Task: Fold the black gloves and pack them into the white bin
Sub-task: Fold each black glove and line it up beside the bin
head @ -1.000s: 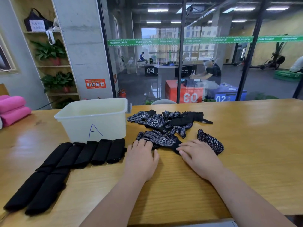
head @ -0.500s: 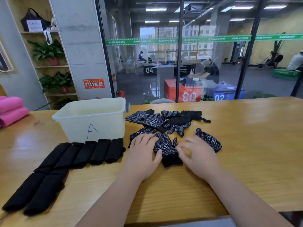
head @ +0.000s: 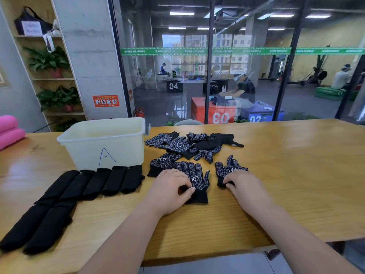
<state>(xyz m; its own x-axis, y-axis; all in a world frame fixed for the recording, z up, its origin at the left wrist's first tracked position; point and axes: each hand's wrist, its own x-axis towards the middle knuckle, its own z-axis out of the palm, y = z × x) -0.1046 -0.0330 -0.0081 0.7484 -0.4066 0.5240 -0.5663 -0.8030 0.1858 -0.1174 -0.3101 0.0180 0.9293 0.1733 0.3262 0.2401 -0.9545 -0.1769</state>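
A black dotted glove lies flat in front of me, fingers pointing away. My left hand pinches its cuff side between thumb and fingers. A second dotted glove lies just to the right, and my right hand grips its cuff end with curled fingers. Another glove lies behind my left hand. A loose heap of several more gloves sits farther back. The white bin, marked with a blue A, stands at the left of the heap; its inside looks empty.
Several black rolled pieces lie in a row before the bin and run toward the front left edge. Pink rolls sit at the far left. Behind the wooden table a glass wall closes it off.
The near glove has been turned and laid straight with fingers away. My right hand left it and moved right onto the second glove's cuff. My left hand's fingers curled onto the near glove.
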